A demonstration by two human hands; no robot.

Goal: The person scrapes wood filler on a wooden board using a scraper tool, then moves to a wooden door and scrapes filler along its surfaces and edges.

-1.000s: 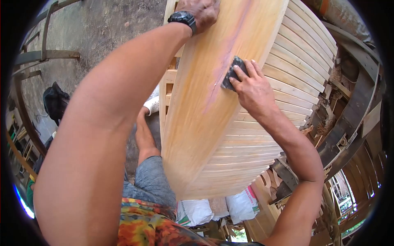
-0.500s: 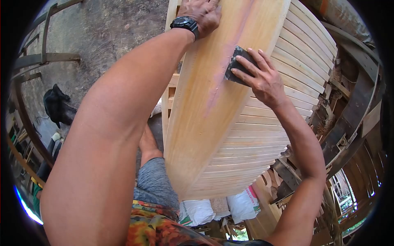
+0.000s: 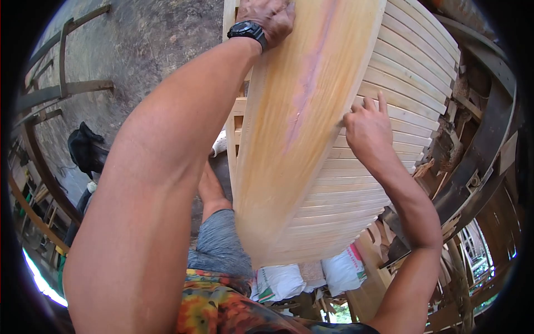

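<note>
- Right hand first: from where I stand it is at the edge of a broad, smooth plank, the forearm crossing over the slats beside it. Its fingers are parted and loosely bent. I cannot tell whether anything is tucked beneath the palm, or whether the near fingertips touch the wood.
- Left hand is up at the top, seemingly resting on the plank's other edge, with its fingers partly cut off by the view (so I can't tell whether it grips or merely leans).
- Largest by far is the plank, lying between the two hands: left of the right hand, right of the left. Its long axis runs from the top of the view down towards the person's lap.
- Next comes the bank of pale slats, fanning out from the plank's right side, close under the right forearm.
- White sacks slump beyond the plank's lower end.
- A pinkish streak follows the plank's length. Its lower stretch lies left of the right hand, which is the nearer one there; its upper end passes closer to the left.
- Smallest, a black watch sits on the left wrist.
</note>
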